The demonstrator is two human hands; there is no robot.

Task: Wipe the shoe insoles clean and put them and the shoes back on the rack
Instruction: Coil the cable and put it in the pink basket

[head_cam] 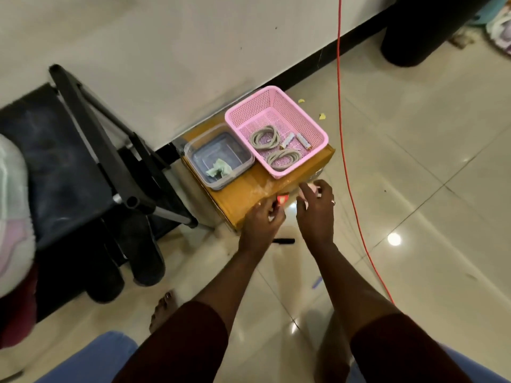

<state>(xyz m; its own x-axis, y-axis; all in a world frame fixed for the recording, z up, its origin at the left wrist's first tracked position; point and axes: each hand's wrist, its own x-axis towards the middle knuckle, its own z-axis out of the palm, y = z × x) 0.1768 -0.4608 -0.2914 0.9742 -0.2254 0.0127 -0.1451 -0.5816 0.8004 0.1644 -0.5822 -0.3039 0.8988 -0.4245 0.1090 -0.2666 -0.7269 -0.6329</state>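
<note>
Dark sleeves [171,344] lowest in frame. Left hand [262,219] curls round small red item [282,200]; right hand [315,214] pinches pale scrap [312,188], both blurred. 2 dark shoes [146,261] sit under rack [83,150], well left; insoles unseen. Risk: orange cable [356,211] just beside right forearm could snag.

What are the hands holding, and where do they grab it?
The left hand pinches a small red thing in its fingertips; the right hand pinches a pale pink thing. Blur hides what they are and which part is gripped.

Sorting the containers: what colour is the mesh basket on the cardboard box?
The basket is pink; head view.
</note>
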